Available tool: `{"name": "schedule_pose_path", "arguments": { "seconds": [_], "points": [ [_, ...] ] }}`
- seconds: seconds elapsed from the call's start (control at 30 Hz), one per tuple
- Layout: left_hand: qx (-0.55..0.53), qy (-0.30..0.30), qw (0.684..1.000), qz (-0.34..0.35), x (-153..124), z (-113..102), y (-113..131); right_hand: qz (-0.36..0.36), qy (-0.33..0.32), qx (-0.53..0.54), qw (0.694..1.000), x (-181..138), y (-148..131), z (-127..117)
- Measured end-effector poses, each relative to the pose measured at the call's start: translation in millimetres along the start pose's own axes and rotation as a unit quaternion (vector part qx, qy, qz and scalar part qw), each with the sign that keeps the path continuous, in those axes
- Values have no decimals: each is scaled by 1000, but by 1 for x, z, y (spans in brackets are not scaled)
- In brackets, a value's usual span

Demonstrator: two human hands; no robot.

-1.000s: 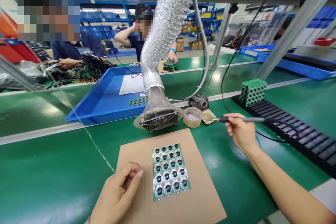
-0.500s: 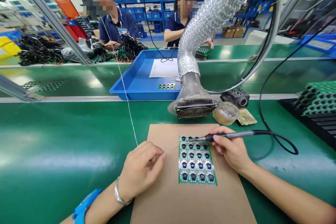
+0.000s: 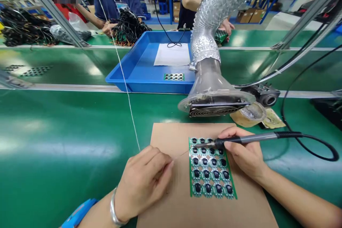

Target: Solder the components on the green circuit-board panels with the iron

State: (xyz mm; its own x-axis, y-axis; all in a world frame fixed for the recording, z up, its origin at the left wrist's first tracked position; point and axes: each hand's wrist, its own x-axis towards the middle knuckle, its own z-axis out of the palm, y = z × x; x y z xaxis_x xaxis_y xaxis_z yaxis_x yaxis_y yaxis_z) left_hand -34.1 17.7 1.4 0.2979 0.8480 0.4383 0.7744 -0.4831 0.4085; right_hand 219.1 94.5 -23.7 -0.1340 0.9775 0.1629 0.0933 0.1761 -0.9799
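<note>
In my right hand (image 3: 244,149) is a soldering iron (image 3: 248,138), gripped like a pen, its tip pointing left over the upper rows of a green circuit board panel (image 3: 210,167). Rows of round black components cover the panel, which lies on a sheet of brown cardboard (image 3: 171,203). My left hand (image 3: 146,181) is closed in a pinch on thin solder wire (image 3: 130,105). That wire comes down from above into the hand, and a fine end runs from the fingertips toward the iron's tip. Whether wire and tip touch is too small to tell.
A fume extractor hood (image 3: 216,92) on a foil duct hangs just beyond the cardboard. Behind it sits a blue tray (image 3: 120,74) with paper and a small board. A round tub (image 3: 248,114) and a yellow sponge (image 3: 274,118) stand right. Two people work across the bench.
My view has tilted down and shifted, so the bench things appear displaced. The solder wire's end now shows reaching from my left fingertips to near the iron's tip.
</note>
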Motion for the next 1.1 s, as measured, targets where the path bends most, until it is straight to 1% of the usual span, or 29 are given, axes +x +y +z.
{"name": "schedule_pose_path", "arguments": {
  "seconds": [0.4, 1.0, 1.1],
  "points": [
    [-10, -1, 1000, -4, 1, 3, -1, 15, -16, -21, 1000, 1, 2, -1],
    [10, -5, 1000, -5, 3, 8, -1, 11, -21, -18, 1000, 0, 6, -2],
    [7, -1, 1000, 0, 3, 9, 0, 10, -14, -5, 1000, -1, 5, -2]
  ]
}}
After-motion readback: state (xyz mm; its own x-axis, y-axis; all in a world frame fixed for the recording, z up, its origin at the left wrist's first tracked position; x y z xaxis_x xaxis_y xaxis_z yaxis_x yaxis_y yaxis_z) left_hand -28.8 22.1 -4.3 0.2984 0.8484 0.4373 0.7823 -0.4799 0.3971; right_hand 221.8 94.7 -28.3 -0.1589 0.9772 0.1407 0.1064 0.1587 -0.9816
